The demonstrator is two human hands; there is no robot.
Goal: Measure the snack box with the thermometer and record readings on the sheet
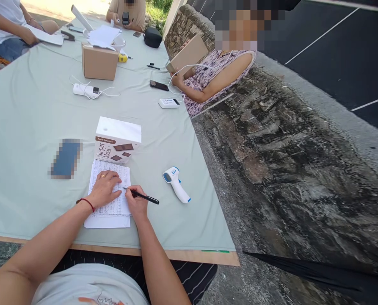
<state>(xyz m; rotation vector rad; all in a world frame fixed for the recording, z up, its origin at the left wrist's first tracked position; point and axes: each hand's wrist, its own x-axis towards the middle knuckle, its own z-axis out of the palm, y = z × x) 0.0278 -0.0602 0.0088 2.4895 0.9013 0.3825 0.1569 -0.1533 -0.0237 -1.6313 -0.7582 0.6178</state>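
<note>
My right hand (pixel 136 203) grips a black pen (pixel 149 198), its tip at the right part of a sheet of paper (pixel 122 207) covered in small print. Flat on the same sheet lies my left hand (pixel 105 188), fingers spread and holding nothing; a ring and a red wrist cord show on it. More white paper sticks out below the printed sheet. Just beyond the top edge stands a white and brown "Super Meal" box (pixel 117 142). A white and blue infrared thermometer (pixel 177 184) rests to the right of my right hand.
A blurred-out blue rectangle (pixel 65 159) lies left of the paper. Farther off are a cabled white device (pixel 86 90), a cardboard box (pixel 100 62) topped with papers, a dark phone (pixel 158 85) and a black case (pixel 152 37). Several people sit around the cloth-covered table (pixel 33 169).
</note>
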